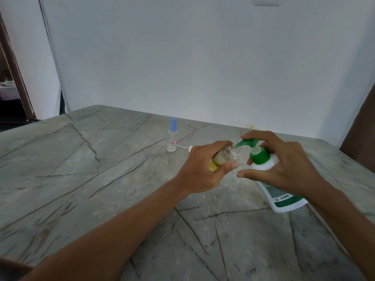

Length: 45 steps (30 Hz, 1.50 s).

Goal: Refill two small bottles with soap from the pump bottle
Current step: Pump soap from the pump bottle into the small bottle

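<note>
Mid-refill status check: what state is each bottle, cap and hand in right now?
small bottle: uncapped, tilted, partly filled, mouth at pump head
pump bottle: standing on the table
blue-capped spray bottle: upright, capped, looks empty
spray cap: off, lying on table
left hand: grips small bottle
right hand: fingers curled over pump head

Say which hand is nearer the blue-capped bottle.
Left: left hand, gripping a small bottle, is right of the blue-capped bottle; right hand is farther right, on the pump bottle.
</note>
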Available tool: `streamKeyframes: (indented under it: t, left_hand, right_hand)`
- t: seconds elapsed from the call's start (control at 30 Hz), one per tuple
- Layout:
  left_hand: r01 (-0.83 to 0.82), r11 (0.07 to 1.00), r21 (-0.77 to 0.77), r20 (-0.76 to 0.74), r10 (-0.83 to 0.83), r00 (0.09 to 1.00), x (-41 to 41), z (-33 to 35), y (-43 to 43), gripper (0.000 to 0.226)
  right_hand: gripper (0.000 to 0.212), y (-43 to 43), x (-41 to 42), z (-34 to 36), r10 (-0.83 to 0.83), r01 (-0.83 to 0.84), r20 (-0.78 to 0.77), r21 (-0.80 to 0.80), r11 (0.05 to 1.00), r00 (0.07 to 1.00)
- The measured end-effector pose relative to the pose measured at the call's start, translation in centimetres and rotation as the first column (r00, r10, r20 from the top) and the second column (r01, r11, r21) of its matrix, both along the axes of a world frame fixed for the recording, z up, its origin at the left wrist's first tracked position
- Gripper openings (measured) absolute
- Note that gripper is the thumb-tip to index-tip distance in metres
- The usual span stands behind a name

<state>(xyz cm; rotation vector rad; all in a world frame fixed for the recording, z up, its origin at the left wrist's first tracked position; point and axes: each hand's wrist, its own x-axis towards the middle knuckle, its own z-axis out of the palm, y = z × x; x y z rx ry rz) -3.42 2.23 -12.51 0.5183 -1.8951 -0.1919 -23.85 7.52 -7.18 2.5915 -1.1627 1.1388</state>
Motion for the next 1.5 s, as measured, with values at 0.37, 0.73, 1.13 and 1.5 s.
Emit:
streamKeyframes:
  t: [0.37, 0.73, 1.13, 1.5]
  left_hand:
    - [-0.003, 1.000, 0.005, 0.040, 0.002, 0.999, -0.24, -0.04, 0.11, 0.038]
    - [-0.011, 1.000, 0.018, 0.016, 0.011, 1.000, 0.05, 0.01, -0.08, 0.044]
    - [-0.001, 1.000, 0.024, 0.002, 0.001, 1.000, -0.32, -0.08, 0.03, 0.040]
    - [0.000, 1.000, 0.022, 0.007, 0.000, 1.000, -0.05, -0.14, -0.31, 0.042]
  right_hand:
    - [0.065, -0.16, -0.25, -0.23, 0.003, -0.001, 0.057, -0.030, 1.000, 0.998]
    - [0.075, 0.20, 0.11, 0.07, 0.000, 0.000, -0.009, 0.013, 1.000, 1.000]
    - [0.071, -0.03, -0.29, -0.20, -0.017, 0.017, 0.022, -0.003, 1.000, 1.000]
    - [0.073, 0.07, 0.14, -0.04, -0.022, 0.022, -0.002, 0.029, 0.999, 1.000]
